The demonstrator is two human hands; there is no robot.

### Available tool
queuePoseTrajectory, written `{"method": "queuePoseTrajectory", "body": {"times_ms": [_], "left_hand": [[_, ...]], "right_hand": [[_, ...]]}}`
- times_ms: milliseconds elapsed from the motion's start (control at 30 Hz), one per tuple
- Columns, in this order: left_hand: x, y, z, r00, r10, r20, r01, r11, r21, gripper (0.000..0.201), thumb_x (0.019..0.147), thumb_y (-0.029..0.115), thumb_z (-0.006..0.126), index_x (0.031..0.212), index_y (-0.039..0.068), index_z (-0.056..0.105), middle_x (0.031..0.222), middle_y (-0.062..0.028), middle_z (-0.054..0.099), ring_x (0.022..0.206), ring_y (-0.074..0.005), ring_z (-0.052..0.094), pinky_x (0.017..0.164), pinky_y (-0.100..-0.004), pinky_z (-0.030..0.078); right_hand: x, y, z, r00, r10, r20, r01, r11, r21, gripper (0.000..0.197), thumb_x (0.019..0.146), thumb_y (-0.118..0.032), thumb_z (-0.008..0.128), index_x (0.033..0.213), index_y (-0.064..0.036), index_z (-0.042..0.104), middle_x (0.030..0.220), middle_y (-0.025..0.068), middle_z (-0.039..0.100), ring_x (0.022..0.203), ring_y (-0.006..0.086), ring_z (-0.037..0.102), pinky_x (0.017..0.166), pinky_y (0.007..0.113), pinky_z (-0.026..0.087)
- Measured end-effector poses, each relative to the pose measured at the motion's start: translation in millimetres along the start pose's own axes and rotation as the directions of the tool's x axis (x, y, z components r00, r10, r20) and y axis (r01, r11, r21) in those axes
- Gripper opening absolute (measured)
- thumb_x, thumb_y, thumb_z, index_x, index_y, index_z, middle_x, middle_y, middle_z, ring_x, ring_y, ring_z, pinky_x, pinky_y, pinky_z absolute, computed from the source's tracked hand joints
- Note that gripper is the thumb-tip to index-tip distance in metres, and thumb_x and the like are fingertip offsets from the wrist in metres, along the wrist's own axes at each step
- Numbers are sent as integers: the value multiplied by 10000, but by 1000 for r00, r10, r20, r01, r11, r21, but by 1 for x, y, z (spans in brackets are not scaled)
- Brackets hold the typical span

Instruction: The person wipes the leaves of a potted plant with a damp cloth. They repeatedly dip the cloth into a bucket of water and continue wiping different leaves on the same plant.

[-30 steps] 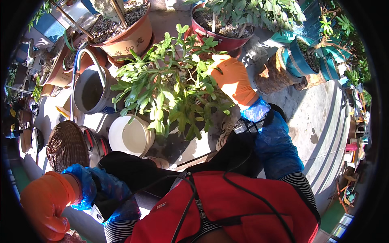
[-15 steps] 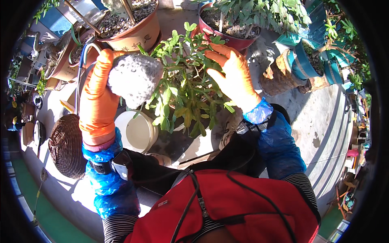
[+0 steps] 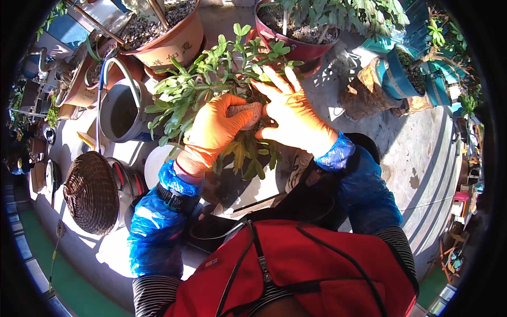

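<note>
A leafy green potted plant point(image 3: 182, 98) stands in front of me, its fleshy stems spreading on both sides; its pot is mostly hidden by leaves. My left hand point(image 3: 214, 129), in an orange glove, is closed on a rough, pitted stone point(image 3: 246, 112) held low among the stems at the plant's middle. On the plant's right side, my right hand point(image 3: 298, 119), also gloved in orange, has its fingers spread. Its fingertips reach in among the leaves, close beside the stone. Both forearms wear blue plastic sleeves.
Beyond the plant stand an orange-brown pot point(image 3: 174, 45) and a dark red pot point(image 3: 296, 45). At left are a grey bucket point(image 3: 140, 124) with a hose and a woven basket point(image 3: 91, 193). A blue pot point(image 3: 396, 84) stands at right. Below my left arm is a white bucket point(image 3: 156, 164).
My left hand has carried the stone right and down from the plant's left side into its middle. The right hand stays nearly in place, fingers more spread. The grey bucket is now uncovered.
</note>
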State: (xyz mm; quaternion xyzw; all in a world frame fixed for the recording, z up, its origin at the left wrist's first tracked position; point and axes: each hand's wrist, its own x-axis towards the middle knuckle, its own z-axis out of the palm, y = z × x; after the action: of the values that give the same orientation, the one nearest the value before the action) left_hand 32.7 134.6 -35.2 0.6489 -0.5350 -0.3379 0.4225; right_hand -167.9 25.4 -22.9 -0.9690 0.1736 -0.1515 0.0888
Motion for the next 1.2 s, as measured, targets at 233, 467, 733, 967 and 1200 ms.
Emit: {"method": "queuePoseTrajectory", "body": {"times_ms": [233, 467, 733, 967, 1200], "left_hand": [[22, -7, -13, 970, 80, -231, 10, 931, 366, 322, 853, 302, 808, 1017, 29, 762, 929, -188, 739, 835, -355, 726, 757, -411, 576], [23, -1, -3, 927, 173, -334, -101, 970, 221, 275, 862, 209, 819, 1054, 23, 753, 878, -167, 726, 815, -325, 728, 762, -381, 580], [19, 7, 1, 927, 332, -176, -249, 893, 375, 407, 837, 30, 780, 1236, 26, 699, 1135, -181, 703, 1037, -327, 693, 930, -393, 554], [16, 2, 14, 877, 481, -3, -389, 713, 584, 476, 756, -53, 729, 1214, 72, 703, 1196, -179, 667, 1093, -419, 654, 930, -481, 544], [19, 6, 11, 854, 508, 117, -431, 562, 706, 329, 809, -33, 679, 1121, 61, 717, 1123, -164, 686, 997, -386, 676, 827, -457, 556]], "right_hand": [[-4, 1, 2, 1000, 11, 26, -12, 1000, 20, 287, 755, -314, 857, 774, -51, 744, 1528, 165, 580, 1599, 380, 266, 1313, 634, 93], [-3, 2, 0, 1000, 13, -12, -13, 1000, -8, 219, 812, -289, 822, 872, -82, 778, 1485, 138, 607, 1589, 378, 286, 1309, 640, 100], [1, 10, 6, 986, 82, -147, -87, 996, -29, 179, 906, -254, 742, 923, -82, 790, 1504, 129, 592, 1569, 365, 319, 1301, 642, 114], [0, 19, 9, 988, 91, -123, -109, 984, -142, 59, 798, -126, 721, 823, -76, 738, 1550, 114, 562, 1579, 371, 308, 1305, 621, 139], [1, 21, 5, 982, 107, -154, -141, 962, -234, 175, 806, -133, 691, 966, -90, 743, 1539, 123, 560, 1564, 371, 320, 1307, 631, 128]]}}
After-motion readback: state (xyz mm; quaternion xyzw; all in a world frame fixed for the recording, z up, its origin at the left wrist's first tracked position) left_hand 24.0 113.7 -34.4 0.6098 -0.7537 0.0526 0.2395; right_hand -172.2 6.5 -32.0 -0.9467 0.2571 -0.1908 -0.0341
